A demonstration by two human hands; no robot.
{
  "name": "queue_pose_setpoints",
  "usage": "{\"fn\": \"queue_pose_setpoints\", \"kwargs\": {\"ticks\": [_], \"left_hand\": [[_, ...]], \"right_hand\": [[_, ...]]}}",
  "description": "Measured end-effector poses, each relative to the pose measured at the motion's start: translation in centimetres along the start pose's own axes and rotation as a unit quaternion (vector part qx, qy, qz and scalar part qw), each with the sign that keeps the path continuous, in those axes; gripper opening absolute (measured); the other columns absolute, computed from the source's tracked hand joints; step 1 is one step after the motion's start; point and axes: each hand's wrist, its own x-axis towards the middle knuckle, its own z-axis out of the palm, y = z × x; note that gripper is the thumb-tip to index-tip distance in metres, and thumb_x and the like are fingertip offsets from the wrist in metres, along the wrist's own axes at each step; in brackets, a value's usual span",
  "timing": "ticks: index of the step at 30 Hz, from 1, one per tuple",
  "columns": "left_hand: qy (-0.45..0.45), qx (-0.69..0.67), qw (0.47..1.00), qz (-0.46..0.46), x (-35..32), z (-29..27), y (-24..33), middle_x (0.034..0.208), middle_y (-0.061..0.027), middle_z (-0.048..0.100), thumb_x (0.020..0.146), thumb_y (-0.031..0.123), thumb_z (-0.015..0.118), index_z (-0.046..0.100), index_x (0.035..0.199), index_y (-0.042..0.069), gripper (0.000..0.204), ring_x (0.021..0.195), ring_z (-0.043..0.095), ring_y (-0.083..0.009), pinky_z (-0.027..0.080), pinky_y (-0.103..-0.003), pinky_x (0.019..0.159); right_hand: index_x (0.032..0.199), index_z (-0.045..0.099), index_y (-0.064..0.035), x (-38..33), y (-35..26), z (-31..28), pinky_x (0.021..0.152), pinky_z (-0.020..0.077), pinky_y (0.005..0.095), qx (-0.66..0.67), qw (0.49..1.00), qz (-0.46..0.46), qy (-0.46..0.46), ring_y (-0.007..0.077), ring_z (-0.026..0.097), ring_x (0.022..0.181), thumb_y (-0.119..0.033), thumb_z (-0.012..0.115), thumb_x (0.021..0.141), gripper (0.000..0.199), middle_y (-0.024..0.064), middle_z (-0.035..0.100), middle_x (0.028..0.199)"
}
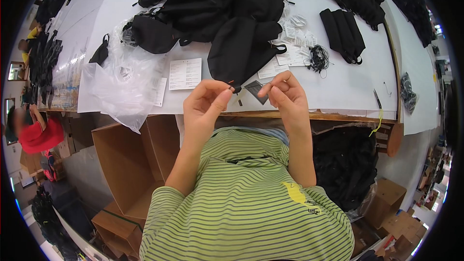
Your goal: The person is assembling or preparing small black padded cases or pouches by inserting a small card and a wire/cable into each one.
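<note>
Black tag (257, 92) pinched between thumb and fingers of right hand (290, 97), just above front edge of bench (338, 89). Gripped at one end, likely to leave the flat face uncovered. Left hand (208, 99) apart from right, fingertips close together at near end of black bag (237, 46); cannot tell whether clamped on it or on something tiny. Both hands raised before the chest, probably for a close view of small parts. Small dark piece (239, 102) just below, between them. Black bag laid narrow end toward the person, seemingly for easy reach. Beyond, heap of black fabric goods (198, 0), apparently set back for working room. To the left, white card (185, 74) lying flat, near clear plastic bag (121, 99). To the right, loose white tags (296, 34) and tangled black cords (319, 59), likely near for quick picking. Farther right, folded black pouch (342, 35).
</note>
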Motion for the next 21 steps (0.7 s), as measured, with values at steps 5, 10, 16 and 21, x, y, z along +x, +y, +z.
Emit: {"fn": "queue_pose_setpoints", "kwargs": {"ticks": [5,10,16,21], "left_hand": [[-0.055,0.180,0.979,0.078,-0.1,0.9,0.1,0.077,-0.0016,0.061,0.085,0.002,0.062,0.063,0.089,-0.001,0.005,0.061,0.044,-0.0062,0.035,-0.020,0.058],[-0.099,0.240,0.960,0.106,-0.1,1.6,0.5,0.069,-0.0037,0.053,0.082,0.002,0.064,0.064,0.089,-0.001,0.007,0.061,0.050,-0.0101,0.040,-0.022,0.052],[-0.098,0.260,0.955,0.103,0.0,1.5,0.2,0.069,-0.0051,0.053,0.083,0.004,0.063,0.063,0.086,-0.001,0.005,0.060,0.050,-0.0127,0.039,-0.024,0.050],[-0.086,0.240,0.961,0.104,-0.2,1.5,-0.2,0.072,-0.0034,0.057,0.084,0.001,0.060,0.061,0.084,-0.003,0.004,0.058,0.044,-0.0063,0.035,-0.019,0.053]], "right_hand": [[0.092,0.051,-0.0046,0.0,0.6,1.7,0.054,0.0417,0.0180,-0.029,0.996,-0.060,0.053,0.0070,0.055,0.058,-0.008,0.060,0.091,0.010,0.0160,0.070,0.087],[0.086,0.057,-0.0020,-0.4,1.4,2.0,0.046,0.0402,0.0177,-0.038,0.995,-0.029,0.082,0.0061,0.053,0.050,-0.011,0.065,0.089,0.012,0.0105,0.069,0.079],[0.082,0.060,-0.0004,-0.7,1.3,2.4,0.045,0.0401,0.0179,-0.029,0.997,-0.003,0.077,0.0054,0.052,0.050,-0.010,0.067,0.087,0.013,0.0056,0.067,0.076],[0.083,0.060,0.0002,-0.7,1.3,2.7,0.045,0.0402,0.0178,-0.037,0.997,-0.011,0.072,0.0051,0.051,0.050,-0.010,0.067,0.087,0.012,0.0049,0.066,0.075]]}}
